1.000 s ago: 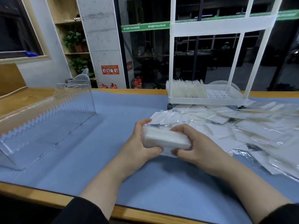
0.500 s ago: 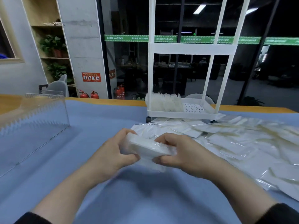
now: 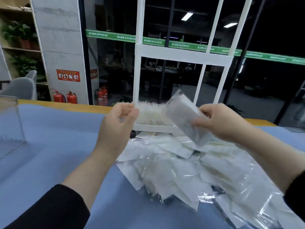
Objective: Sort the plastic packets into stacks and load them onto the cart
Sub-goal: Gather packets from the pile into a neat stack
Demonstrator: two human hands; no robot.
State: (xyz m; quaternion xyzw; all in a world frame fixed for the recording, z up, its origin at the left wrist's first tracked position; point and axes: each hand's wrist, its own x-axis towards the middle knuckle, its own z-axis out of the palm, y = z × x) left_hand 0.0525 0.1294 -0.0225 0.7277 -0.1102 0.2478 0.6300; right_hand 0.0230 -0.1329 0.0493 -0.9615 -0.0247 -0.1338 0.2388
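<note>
My right hand [image 3: 221, 123] grips a stack of plastic packets [image 3: 183, 116], tilted and blurred, just in front of the white cart's lower tray [image 3: 155, 128]. A row of packets [image 3: 151, 113] stands upright in that tray. My left hand [image 3: 117, 123] is raised beside the row's left end with loosely curled fingers and holds nothing. A large loose pile of plastic packets [image 3: 181, 171] covers the blue mat [image 3: 57, 154] below and to the right of my hands.
The cart's white posts [image 3: 137, 71] and an upper shelf [image 3: 181, 54] rise behind my hands. A clear acrylic box [image 3: 9, 123] stands at the left edge of the mat. Beyond the table's wooden edge are fire extinguishers [image 3: 65, 97] and a glass wall.
Both hands held the stack low over the mat. Now my left hand has let go, and my right hand has lifted the stack up to the cart's tray.
</note>
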